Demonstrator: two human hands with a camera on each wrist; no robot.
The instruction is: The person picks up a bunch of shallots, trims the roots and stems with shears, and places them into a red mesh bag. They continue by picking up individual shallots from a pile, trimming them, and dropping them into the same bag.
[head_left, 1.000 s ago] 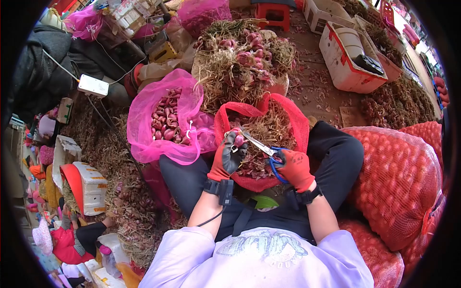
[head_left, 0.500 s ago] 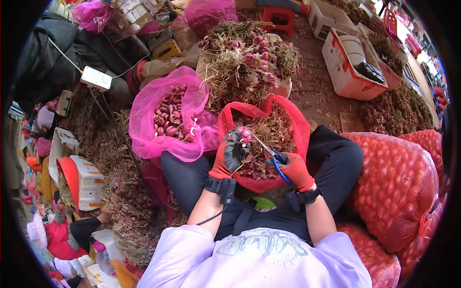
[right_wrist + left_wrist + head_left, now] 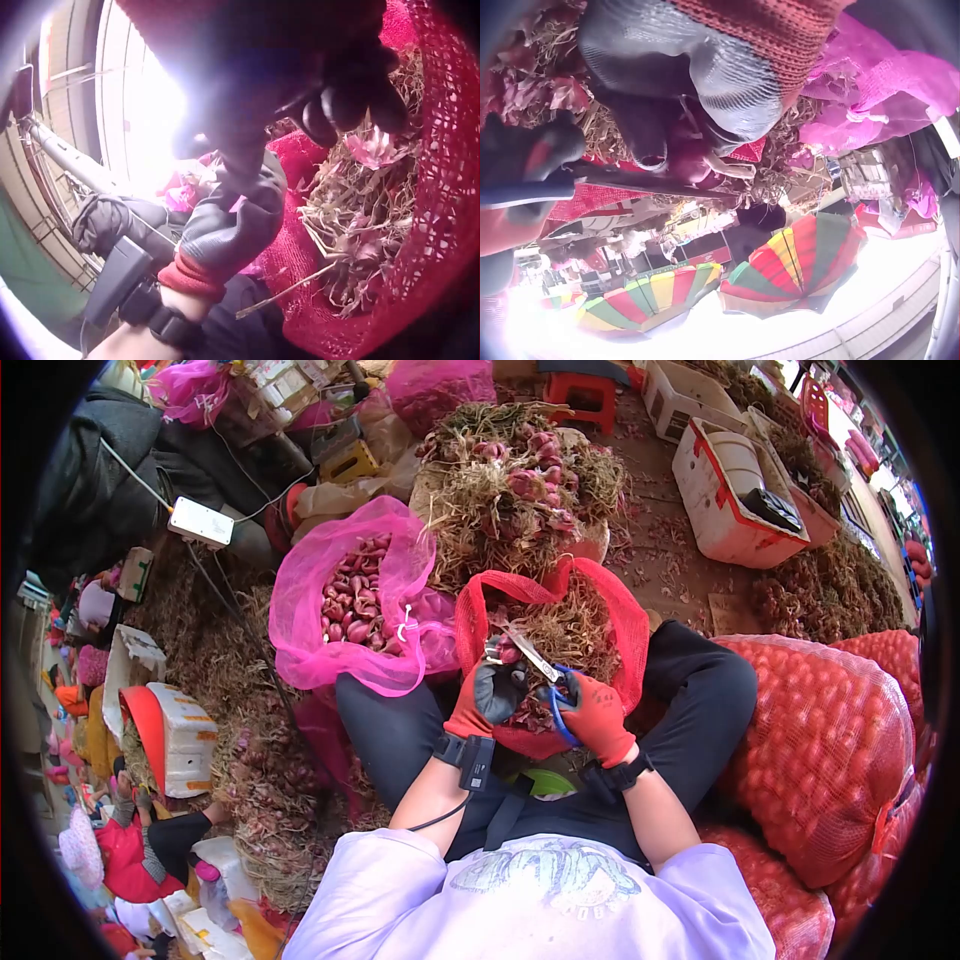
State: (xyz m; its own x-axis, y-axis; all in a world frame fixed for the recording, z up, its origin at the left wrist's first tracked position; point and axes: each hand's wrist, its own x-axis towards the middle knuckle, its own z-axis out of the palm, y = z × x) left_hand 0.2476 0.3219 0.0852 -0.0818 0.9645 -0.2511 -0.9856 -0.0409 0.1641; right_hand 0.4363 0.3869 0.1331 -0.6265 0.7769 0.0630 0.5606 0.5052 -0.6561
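Shallot [image 3: 509,651] at near-left side of red mesh bag's opening, gripped in curled fingers of gloved left hand [image 3: 491,693]. Right hand [image 3: 594,712] gripping blue handles of scissors [image 3: 538,661], blades reaching to shallot. Red mesh bag [image 3: 631,645] holding dry stalks [image 3: 572,622] and papery skins. Beside it, pink mesh bag [image 3: 298,653] with loose trimmed bulbs [image 3: 352,602]. Beyond, foam box [image 3: 700,508] with white bucket [image 3: 735,464] inside. At right, mesh sack [image 3: 822,760] packed with round red bulbs.
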